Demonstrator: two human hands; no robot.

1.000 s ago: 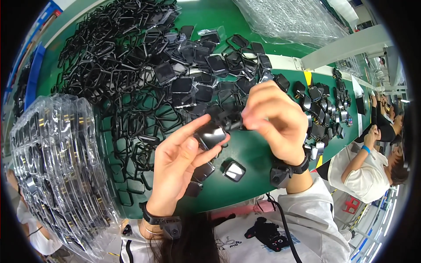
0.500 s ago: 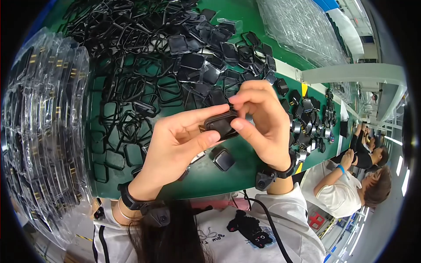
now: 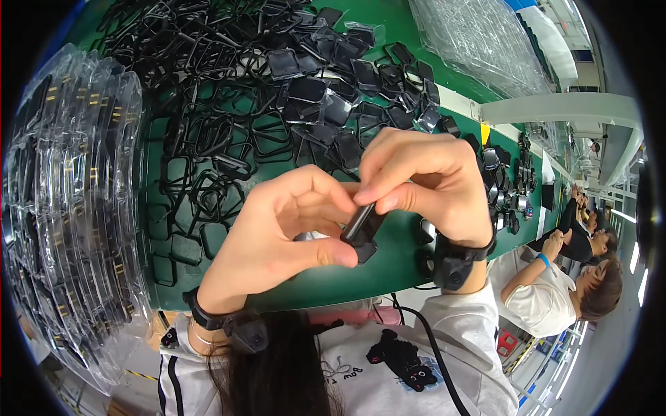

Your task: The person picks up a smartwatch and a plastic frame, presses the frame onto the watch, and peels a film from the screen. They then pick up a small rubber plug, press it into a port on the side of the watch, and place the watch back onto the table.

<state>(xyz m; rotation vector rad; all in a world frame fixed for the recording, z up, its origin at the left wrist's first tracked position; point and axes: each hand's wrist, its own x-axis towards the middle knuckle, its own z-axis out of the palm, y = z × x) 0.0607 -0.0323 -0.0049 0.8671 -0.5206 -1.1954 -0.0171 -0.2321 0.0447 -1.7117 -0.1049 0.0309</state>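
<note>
Between my two hands, a black rounded-square watch case (image 3: 360,223) is tilted nearly edge-on above the green table. My left hand (image 3: 277,232) grips its lower left side with the thumb and fingers. On its upper end, the thumb and forefinger of my right hand (image 3: 430,182) are pinched. Below it, a second dark watch case (image 3: 365,252) lies on the table, partly hidden by the held one. Beyond my hands are loose black rounded-square frames (image 3: 211,132) and dark square pieces in clear film (image 3: 305,90).
Stacked clear plastic trays (image 3: 76,208) stand at the left table edge. More clear trays (image 3: 479,41) lie at the far right, behind a pale rail (image 3: 562,111). Watch cases (image 3: 510,187) crowd the right side. A person in a white shirt (image 3: 538,298) sits farther right.
The watch case has turned from showing its broad face to nearly edge-on and dropped slightly. My right hand has shifted right, its wrist raised; both hands keep hold.
</note>
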